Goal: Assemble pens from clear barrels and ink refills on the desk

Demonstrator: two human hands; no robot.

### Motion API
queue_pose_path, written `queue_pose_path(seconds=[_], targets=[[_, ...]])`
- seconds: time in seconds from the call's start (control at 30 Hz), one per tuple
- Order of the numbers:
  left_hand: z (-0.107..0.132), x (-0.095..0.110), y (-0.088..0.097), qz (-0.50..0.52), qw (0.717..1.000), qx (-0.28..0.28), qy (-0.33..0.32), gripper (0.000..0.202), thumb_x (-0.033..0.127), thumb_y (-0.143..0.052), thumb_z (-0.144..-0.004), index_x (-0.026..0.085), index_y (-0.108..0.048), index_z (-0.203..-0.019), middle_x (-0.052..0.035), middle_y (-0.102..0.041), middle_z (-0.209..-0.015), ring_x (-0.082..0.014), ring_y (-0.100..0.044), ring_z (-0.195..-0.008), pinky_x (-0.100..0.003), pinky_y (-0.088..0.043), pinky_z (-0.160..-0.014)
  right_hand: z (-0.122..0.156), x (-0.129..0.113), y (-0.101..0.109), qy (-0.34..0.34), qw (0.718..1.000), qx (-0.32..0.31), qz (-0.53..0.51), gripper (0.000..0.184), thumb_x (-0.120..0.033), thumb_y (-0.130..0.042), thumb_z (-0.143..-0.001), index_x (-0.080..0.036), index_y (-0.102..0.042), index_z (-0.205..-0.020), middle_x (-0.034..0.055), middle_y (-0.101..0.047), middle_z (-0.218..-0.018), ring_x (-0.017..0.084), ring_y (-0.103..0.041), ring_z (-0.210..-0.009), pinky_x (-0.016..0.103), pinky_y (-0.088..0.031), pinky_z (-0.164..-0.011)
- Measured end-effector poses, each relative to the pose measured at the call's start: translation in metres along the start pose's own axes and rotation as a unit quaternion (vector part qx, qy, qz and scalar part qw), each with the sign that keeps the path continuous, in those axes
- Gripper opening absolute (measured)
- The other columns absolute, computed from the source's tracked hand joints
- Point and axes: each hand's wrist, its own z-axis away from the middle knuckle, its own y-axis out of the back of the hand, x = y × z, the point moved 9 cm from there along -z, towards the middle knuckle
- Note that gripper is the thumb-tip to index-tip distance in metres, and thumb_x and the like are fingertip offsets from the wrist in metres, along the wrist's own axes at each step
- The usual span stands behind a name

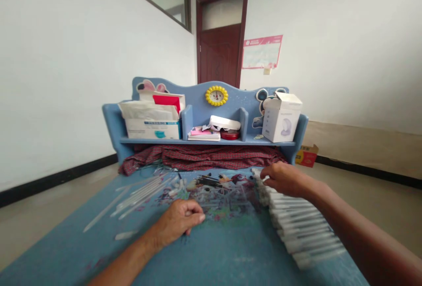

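Observation:
My left hand (180, 221) rests on the blue desk top (224, 251) with its fingers curled in; what it holds, if anything, is hidden. My right hand (284, 178) reaches to the far end of a long row of white pens (301, 229) laid side by side along the desk's right side, fingers bent down onto the pens there. Loose clear pen tubes (141, 196) lie scattered to the left. Small dark pen parts (211, 182) lie in the middle near the back.
A blue shelf unit (204, 141) stands at the desk's back with a tissue box (153, 127), books, a red tin, a white carton (281, 118) and a yellow clock (216, 95). Plaid cloth (204, 156) lies under it. A brown door (220, 53) is behind.

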Motion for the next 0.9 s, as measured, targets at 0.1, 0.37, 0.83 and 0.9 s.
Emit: queue_pose_path(seconds=[0.1,0.37,0.83,0.9], targets=[[0.001,-0.002,0.000,0.014,1.000,0.004,-0.002,0.030,0.044,-0.054,-0.069,0.014,-0.056,-0.071,0.0071,-0.044,-0.047,-0.0076,-0.044,-0.042,-0.018,-0.031,-0.044,-0.009,-0.045,0.003,0.045,0.999,-0.001,0.007,0.027,-0.025,-0.045,-0.077,-0.024,-0.067,-0.093,0.0067,-0.069,-0.087,0.021,-0.063,-0.086,0.027,-0.043,-0.071],[0.005,-0.002,0.007,0.029,0.998,0.051,-0.025,0.025,0.038,-0.054,-0.070,0.013,-0.056,-0.065,0.0061,-0.044,-0.042,-0.0077,-0.044,-0.038,-0.018,-0.032,-0.042,-0.061,-0.108,-0.025,0.005,1.000,-0.013,0.024,0.026,-0.020,-0.046,-0.076,-0.019,-0.066,-0.093,0.0118,-0.068,-0.093,0.023,-0.062,-0.089,0.030,-0.045,-0.072],[0.032,-0.005,0.119,-0.270,0.897,0.349,0.007,0.014,0.017,-0.050,-0.073,0.015,-0.062,-0.068,-0.0034,-0.061,-0.070,-0.0130,-0.054,-0.067,-0.022,-0.037,-0.063,-0.085,-0.100,-0.072,-0.091,0.995,0.037,0.014,0.028,-0.026,-0.040,-0.084,-0.016,-0.064,-0.093,0.0140,-0.065,-0.094,0.024,-0.061,-0.091,0.031,-0.043,-0.073],[0.032,-0.011,0.121,-0.318,0.889,0.327,0.047,0.015,0.019,-0.049,-0.074,0.016,-0.062,-0.067,-0.0038,-0.062,-0.070,-0.0142,-0.055,-0.068,-0.023,-0.037,-0.062,-0.086,-0.096,-0.073,-0.098,0.994,0.040,0.009,0.027,-0.027,-0.041,-0.084,-0.017,-0.064,-0.093,0.0133,-0.066,-0.094,0.024,-0.061,-0.091,0.030,-0.043,-0.072]])
